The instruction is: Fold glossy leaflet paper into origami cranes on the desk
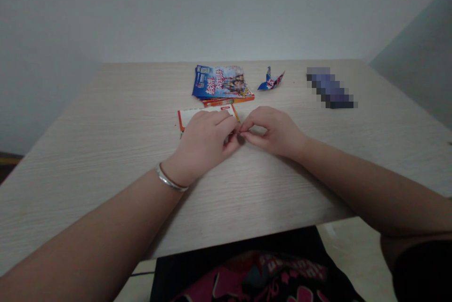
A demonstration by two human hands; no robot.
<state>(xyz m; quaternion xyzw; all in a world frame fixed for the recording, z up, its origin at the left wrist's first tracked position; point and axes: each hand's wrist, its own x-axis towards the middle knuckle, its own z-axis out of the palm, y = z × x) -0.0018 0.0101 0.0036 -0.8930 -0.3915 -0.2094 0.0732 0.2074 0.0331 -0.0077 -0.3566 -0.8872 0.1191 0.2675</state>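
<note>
A printed paper sheet (190, 115), white with red and orange edges, lies on the table mostly beneath my left hand (210, 137). That hand is bent over it, thumb and forefinger closed at the sheet's right edge. There my right hand (273, 130) meets it, thumb and forefinger pinched together at the same spot. The part of the paper between the fingertips is mostly hidden. Just behind lies a stack of printed leaflets (222, 82), blue and colourful on top. To its right sits a folded paper crane (271, 81) in blue and pink print.
A dark, pixelated flat object (332, 88) lies at the back right of the pale wooden table (116, 118). Walls (226, 15) stand behind and at the right. The table's front edge is close to my lap.
</note>
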